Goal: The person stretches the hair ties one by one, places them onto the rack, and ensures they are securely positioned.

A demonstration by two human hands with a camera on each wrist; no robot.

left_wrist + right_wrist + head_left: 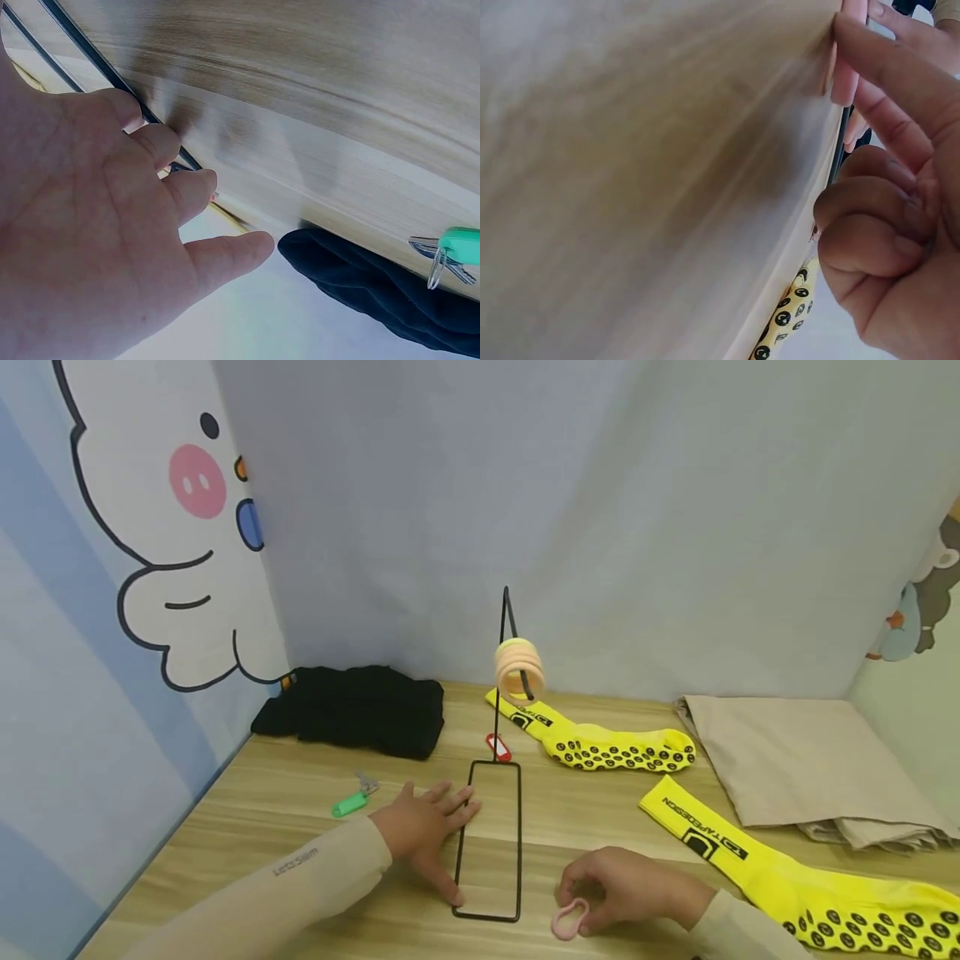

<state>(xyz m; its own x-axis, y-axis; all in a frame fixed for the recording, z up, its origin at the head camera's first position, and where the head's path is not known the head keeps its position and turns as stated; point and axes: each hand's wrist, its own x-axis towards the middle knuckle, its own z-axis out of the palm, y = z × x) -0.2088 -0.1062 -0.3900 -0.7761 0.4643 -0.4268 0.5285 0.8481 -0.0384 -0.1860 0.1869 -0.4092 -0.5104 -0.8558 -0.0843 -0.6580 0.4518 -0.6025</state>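
Observation:
My left hand (429, 832), fingers spread, rests on the left side of the black wire stand's base (519, 843). In the left wrist view its fingers (196, 196) touch the black rod. My right hand (630, 885) pinches a pink hair tie (568, 920) low over the table, right of the base. Its thumb and forefinger hold the tie while the other fingers curl in. Several peach hair ties (517, 668) and a yellow one at the back hang on the stand's upper arm.
A green key tag (349, 804) with keys lies left of my left hand. Behind are a folded black cloth (360, 710), a red tag (498, 747) and a yellow sock (622, 747). Another yellow sock (810, 881) and a beige cloth (802, 760) lie at the right.

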